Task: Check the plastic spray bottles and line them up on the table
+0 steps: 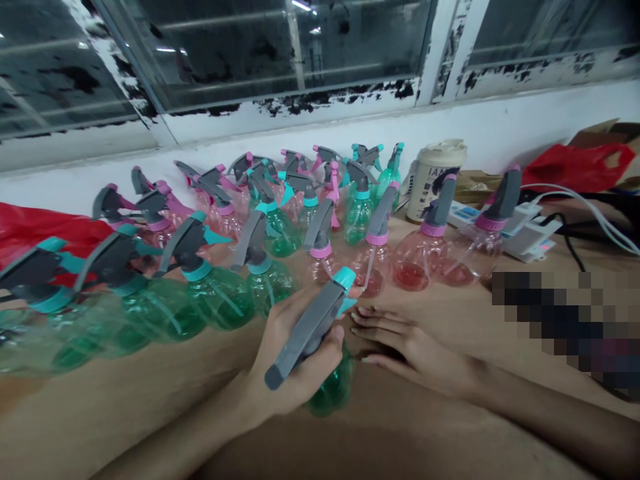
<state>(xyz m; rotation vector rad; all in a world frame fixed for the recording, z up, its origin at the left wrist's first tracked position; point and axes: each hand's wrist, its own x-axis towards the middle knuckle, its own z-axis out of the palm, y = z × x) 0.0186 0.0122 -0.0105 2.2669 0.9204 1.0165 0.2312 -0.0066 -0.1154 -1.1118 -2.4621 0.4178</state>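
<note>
- We find the bottle in the left hand, above the near part of the table, in front of the rows of green bottles and pink bottles.
- Its spray head runs slantwise: the nozzle points away from the person and to the right, the rear end back toward the person and to the left.
- The body shows below the head; we view it steeply from above and cannot tell whether its long axis is plumb or tilted.
- Appearance: we record a dark grey, matt head, long and slightly curved, with a teal nozzle and teal trigger; the body is clear green, glossy and rounded.
- Left hand: we note it curled closed around the bottle below the head, thumb on the near side.
- Right hand: spread loosely, palm down, fingers extended, just beside the bottle; we see nothing in its hold.
- Hidden: fingers cover the neck and much of the body. We cannot tell whether the base touches the table, nor how full it is.
- Cut off: the leftmost green bottle, at the left edge. Pixel blocks mask an area at right.
</note>
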